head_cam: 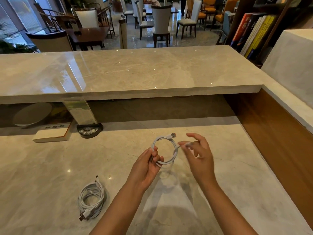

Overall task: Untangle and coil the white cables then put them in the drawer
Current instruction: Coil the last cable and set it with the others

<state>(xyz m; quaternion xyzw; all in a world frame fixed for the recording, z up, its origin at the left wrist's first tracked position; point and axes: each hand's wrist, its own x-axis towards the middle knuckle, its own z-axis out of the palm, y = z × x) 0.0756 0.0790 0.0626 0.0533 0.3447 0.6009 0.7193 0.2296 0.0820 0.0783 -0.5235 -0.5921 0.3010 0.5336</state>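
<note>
A lobby with high-backed dining chairs point(161, 21) and dark wooden tables lies beyond a long raised counter point(128, 72) of glossy beige marble, which reflects small ceiling lights. Below it, a lower marble desk point(50, 167) with pale grey veining spreads toward the person, bordered on the right by a brown wooden panel point(279, 133). A row of upright books point(250, 34) fills a shelf at far right.

On the desk at lower left lies a coiled white cable bundle point(91, 197), several loops lying flat, with a USB plug pointing toward the near edge.

Above the desk's middle, both hands hold a second white cable point(165, 150), wound into a small round coil with its USB-A plug sticking out at the top. The left hand point(149, 167) grips the coil's left side, fingers curled round the strands. The right hand point(198, 153), blurred, pinches the loose end of the cable just right of the coil, its other fingers spread.

At the desk's far left sit a white box point(52, 134), a dark oval device with buttons point(89, 130) and a clear acrylic sign holder point(79, 111).
</note>
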